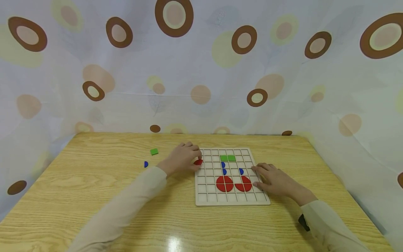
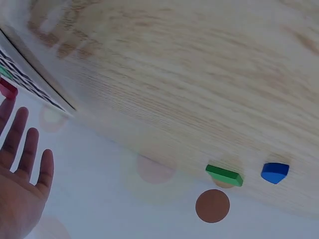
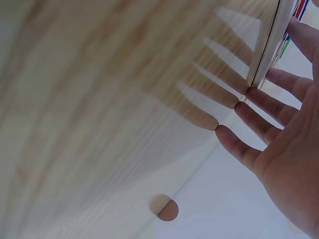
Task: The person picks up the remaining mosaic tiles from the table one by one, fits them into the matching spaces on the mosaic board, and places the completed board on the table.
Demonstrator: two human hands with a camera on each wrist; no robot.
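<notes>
Left hand: thumb and forefinger pinch a smooth red wedge, curved along one edge, at the board's 10 o'clock side.
Right hand: fingers extended and slightly spread, gripping nothing, the tips at the board's 3 o'clock edge.
Tabletop: glossy, streaked with yellow wood grain.
Board: pale, flat and square, ruled into a grid of small cells.
Red disc: four quarter-rounds meeting in a full circle, at 7 o'clock from the board's middle.
Three-quarter disc: red, just beside the full one at 3 o'clock, its bare quarter facing 10 o'clock.
Blue half-rounds: two in a column, a third at 3 o'clock from them.
Green squares: a flat pair, side by side toward the board's 12 o'clock.
Loose blue piece: half-round, on the wood at the left hand's 9 o'clock.
Loose green piece: thin, straight-edged, just beyond it toward 1 o'clock.
Curtain: creased, pale, printed with brown rings, rising past the table's 12 o'clock edge.
</notes>
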